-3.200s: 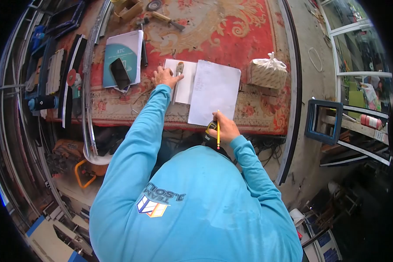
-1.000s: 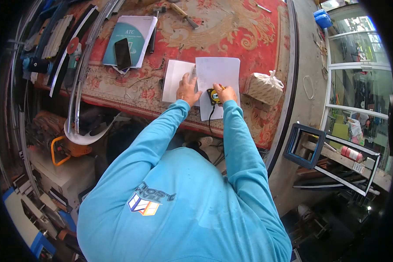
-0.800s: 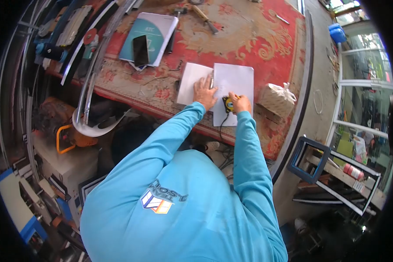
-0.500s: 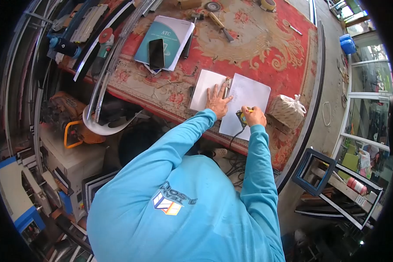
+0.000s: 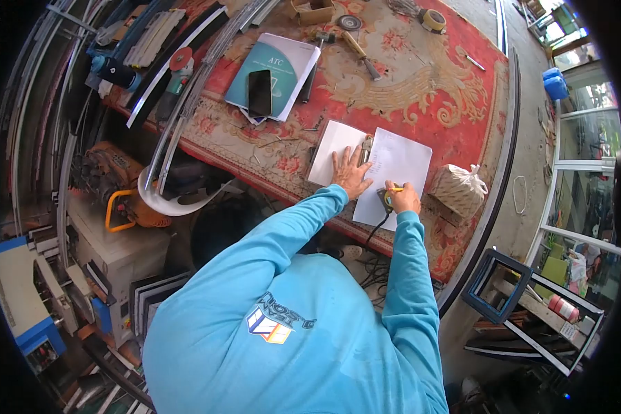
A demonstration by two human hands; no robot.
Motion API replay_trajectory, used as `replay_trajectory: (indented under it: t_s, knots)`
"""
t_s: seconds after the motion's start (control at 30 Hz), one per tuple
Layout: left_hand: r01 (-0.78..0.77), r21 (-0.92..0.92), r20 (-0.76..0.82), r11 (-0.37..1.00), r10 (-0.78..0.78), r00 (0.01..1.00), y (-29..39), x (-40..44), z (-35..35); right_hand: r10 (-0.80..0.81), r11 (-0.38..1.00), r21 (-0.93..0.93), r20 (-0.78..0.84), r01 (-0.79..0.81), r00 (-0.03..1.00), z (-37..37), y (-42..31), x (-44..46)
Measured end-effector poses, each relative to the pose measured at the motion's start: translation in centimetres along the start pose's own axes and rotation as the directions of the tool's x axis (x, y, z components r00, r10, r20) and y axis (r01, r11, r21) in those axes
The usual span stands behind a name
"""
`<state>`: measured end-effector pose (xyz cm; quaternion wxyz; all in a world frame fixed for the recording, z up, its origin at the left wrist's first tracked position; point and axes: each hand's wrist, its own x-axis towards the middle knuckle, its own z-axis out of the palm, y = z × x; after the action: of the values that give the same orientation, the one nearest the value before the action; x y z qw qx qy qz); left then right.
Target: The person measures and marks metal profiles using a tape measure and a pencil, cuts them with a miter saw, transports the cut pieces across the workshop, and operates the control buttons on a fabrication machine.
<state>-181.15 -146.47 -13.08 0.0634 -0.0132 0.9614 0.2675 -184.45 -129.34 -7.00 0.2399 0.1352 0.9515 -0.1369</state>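
The left hand [image 5: 350, 176] lies flat on the white pad [image 5: 333, 145], fingers spread, gripping nothing. The right hand [image 5: 406, 200] is closed on a yellow pencil [image 5: 396, 190], low over the white sheet [image 5: 401, 157]. The sheet is on the red cloth [image 5: 448, 86], just beside the pad. 1 tape measure [image 5: 384, 200] is against the right hand; I cannot tell if those fingers hold it too.

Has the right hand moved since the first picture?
Yes: judged against the near edge of the carpeted table, the right hand has moved inward, away from that edge and farther over the white sheet.
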Motion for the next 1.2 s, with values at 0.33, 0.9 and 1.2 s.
replay_trajectory:
  t_s: [0.33,0.9,1.2]
  knots:
    - [0.041,0.055,-0.337,0.998,-0.020,0.941,-5.3,4.7,-2.6,-0.066,0.998,-0.030,-0.088,0.063,0.994,1.1,0.8,-0.2]
    - [0.103,0.115,-0.157,0.988,-0.085,0.984,-3.3,20.7,-5.0,-0.059,0.998,0.022,-0.158,0.063,0.986,2.9,0.6,-1.4]
    - [0.226,0.141,-0.145,0.964,-0.206,0.968,-3.9,32.1,-2.1,-0.074,0.985,0.138,-0.204,0.104,0.976,2.2,1.0,-1.8]
